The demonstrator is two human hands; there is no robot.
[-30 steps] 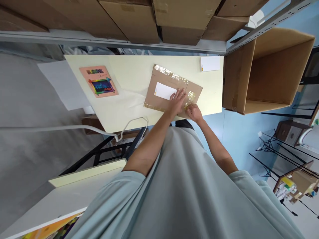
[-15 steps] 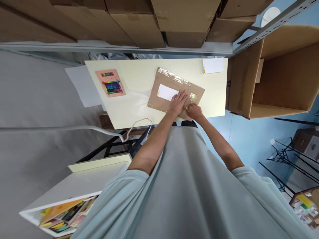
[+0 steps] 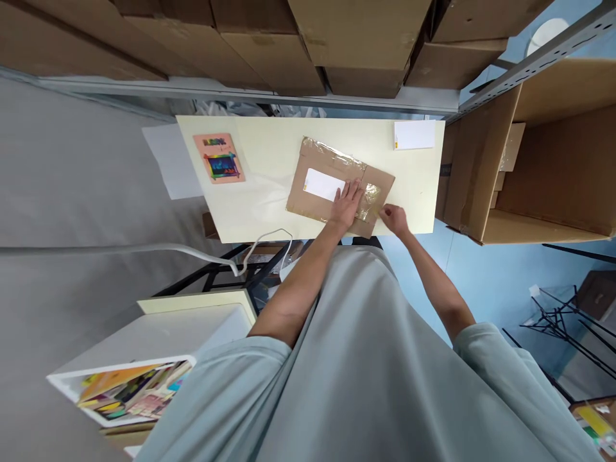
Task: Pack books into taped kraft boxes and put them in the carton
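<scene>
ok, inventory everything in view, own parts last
Flat taped cardboard parcel: 1, brown, on tabletop
Rectangular label: 1, white, on parcel
Rectangular stack: 1, white, table's far right corner
Rectangular picture sheet: 1, pink, table's left end
Rectangular tabletop: 1, cream, upper centre
Open cardboard carton: 1, brown, right of table
Cardboard boxes: several, brown, top
Metal shelf: 1, grey, under boxes
Flat sheet: 1, white, left of table
Long tube: 1, off-white, left
Open cabinet: 1, white, lower left
Assorted items: several, multicoloured, inside cabinet
Blurred clutter: uncountable, mixed, lower right
Cloth shirt: 1, pale grey, bottom
Left grip: 1, bare, spread on parcel
Right grip: 1, bare, by parcel's right edge
</scene>
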